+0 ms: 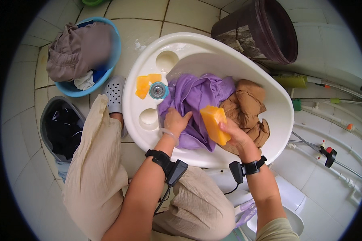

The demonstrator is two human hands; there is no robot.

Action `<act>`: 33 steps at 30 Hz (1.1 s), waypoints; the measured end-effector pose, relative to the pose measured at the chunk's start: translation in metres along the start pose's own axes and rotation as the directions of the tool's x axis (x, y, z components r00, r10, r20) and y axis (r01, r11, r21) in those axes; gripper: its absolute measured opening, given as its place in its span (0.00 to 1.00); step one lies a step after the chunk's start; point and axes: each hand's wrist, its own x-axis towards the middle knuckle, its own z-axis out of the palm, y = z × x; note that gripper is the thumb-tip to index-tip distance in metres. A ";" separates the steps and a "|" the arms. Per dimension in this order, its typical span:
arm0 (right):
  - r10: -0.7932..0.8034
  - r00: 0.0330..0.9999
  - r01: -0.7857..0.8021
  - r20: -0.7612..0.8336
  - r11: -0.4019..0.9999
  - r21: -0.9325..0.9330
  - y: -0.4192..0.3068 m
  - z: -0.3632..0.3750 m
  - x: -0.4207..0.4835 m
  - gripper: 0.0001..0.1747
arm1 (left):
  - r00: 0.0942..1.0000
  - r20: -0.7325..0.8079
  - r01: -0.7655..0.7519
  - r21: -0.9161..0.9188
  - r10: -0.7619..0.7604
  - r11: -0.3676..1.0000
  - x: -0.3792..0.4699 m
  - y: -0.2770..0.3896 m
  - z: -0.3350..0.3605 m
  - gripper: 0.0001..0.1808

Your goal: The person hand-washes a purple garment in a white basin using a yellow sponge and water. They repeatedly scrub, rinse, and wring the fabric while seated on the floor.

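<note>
My right hand (236,132) holds a thick orange-yellow bar of soap (214,123) above the clothes, its thumb on the near side. Beneath the soap lies a wet purple garment (196,93), bunched up inside a white plastic tub (277,99). My left hand (175,122) rests on this garment near the tub's left wall, thumb spread to the right; its fingertips are hard to make out. A brown garment (247,105) is crumpled at the tub's right side. Smaller orange soap pieces (143,86) sit on the tub's left ledge beside a round teal-rimmed fitting (158,90).
At the upper left, a blue basin (116,57) holds taupe clothing, and a grey basin (46,132) below it holds black clothing. A dark bucket (238,30) stands beyond the tub. Poles and pipes (328,105) run along the right. A squat toilet (295,220) is at lower right.
</note>
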 end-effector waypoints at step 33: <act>-0.289 0.860 0.492 0.421 0.245 -0.836 -0.070 0.136 -0.117 0.38 | 0.548 0.617 0.679 -0.723 0.565 0.131 -0.107 0.100 -0.122 0.28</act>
